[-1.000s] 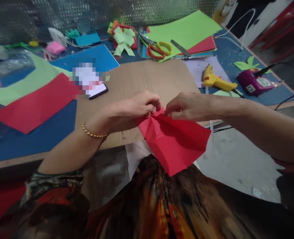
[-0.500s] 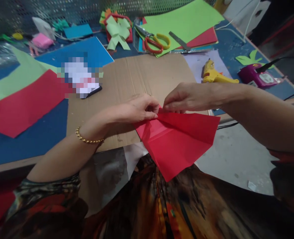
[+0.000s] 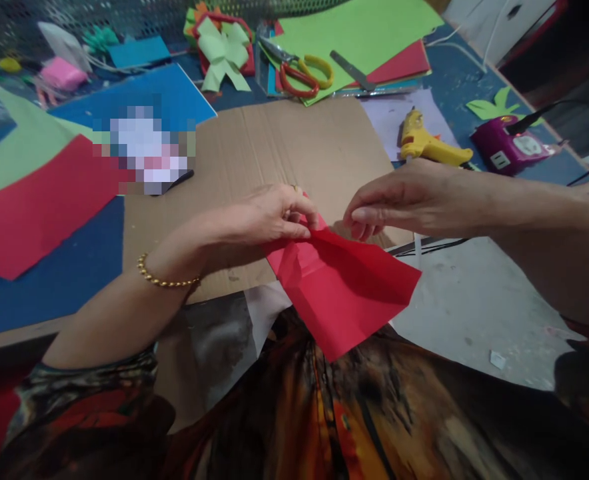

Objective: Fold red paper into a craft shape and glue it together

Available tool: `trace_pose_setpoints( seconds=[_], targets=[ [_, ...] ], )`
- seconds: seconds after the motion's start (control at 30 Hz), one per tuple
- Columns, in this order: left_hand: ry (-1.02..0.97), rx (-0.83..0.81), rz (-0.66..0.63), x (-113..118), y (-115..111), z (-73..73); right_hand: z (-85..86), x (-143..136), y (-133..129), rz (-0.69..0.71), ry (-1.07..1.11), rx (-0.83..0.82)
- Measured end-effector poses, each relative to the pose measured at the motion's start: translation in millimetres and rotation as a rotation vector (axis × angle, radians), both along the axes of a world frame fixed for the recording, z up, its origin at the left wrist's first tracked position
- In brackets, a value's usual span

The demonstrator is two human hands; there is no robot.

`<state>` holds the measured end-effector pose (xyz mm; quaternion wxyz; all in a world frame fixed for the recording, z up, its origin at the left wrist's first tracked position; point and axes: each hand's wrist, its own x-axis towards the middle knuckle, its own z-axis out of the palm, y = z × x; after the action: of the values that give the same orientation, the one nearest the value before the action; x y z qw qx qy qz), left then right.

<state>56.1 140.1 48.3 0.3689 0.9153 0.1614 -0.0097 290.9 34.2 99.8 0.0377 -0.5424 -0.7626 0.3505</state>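
A folded sheet of red paper [image 3: 344, 293] hangs over the front edge of the table, with its creased side raised. My left hand [image 3: 279, 217] pinches its upper left fold between thumb and fingers. A little to the right of the fold is my right hand [image 3: 379, 207], apart from the paper. Its fingers are curled in with the thumb against them, and I see nothing in them. Beneath the left hand lies a brown cardboard sheet [image 3: 294, 147]. A thin pale strip [image 3: 418, 250] shows below my right wrist.
Beyond the cardboard are scissors [image 3: 304, 77], a metal blade [image 3: 349, 69] and green paper [image 3: 374, 33]. To the right lie a yellow glue gun [image 3: 432, 143] and a purple power adapter [image 3: 509, 143]. At left are red paper [image 3: 44, 207] and a blurred-out phone [image 3: 147, 147].
My right hand has let go of the red paper's upper fold and moved a little right. The paper's right side has sagged lower. My left hand keeps its pinch.
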Motion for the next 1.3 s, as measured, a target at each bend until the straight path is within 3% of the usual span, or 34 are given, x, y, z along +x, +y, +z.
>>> trace_pose_setpoints(
  seconds=[0.2,0.47,0.67,0.8,0.87,0.93,1.0,1.03,1.13,1.2,1.3],
  targets=[
    [-0.011,0.035,0.072,1,-5,-0.6,13.9,-15,-6,-0.086,-0.122,0.069],
    [0.016,0.042,0.038,2,-2,-1.4,-3.4,-21,19,-0.019,-0.303,-0.085],
    [0.034,0.038,0.020,1,-2,-0.3,2.3,-23,18,-0.021,-0.285,-0.139],
    [0.043,0.022,0.009,2,-3,1.0,7.7,-9,16,-0.043,-0.061,-0.237],
    [0.049,0.030,0.012,2,-3,1.7,10.9,1,6,-0.096,0.035,-0.217],
    [0.053,0.052,0.020,3,-4,2.6,13.4,8,-16,-0.109,0.053,-0.072],
    [0.061,0.069,0.031,3,-5,3.3,12.5,10,-48,-0.136,0.037,0.143],
    [0.066,0.071,0.034,2,-6,3.5,10.1,8,-66,-0.217,0.059,0.228],
    [0.059,0.074,0.046,2,-6,2.7,-3.2,-6,-110,-0.351,0.237,0.400],
    [0.043,0.061,0.045,2,-6,0.9,-12.8,-20,-122,-0.401,0.189,0.417],
    [-0.001,0.022,0.028,2,-5,-2.3,-20.6,-36,-115,-0.405,0.109,0.314]
  ],
)
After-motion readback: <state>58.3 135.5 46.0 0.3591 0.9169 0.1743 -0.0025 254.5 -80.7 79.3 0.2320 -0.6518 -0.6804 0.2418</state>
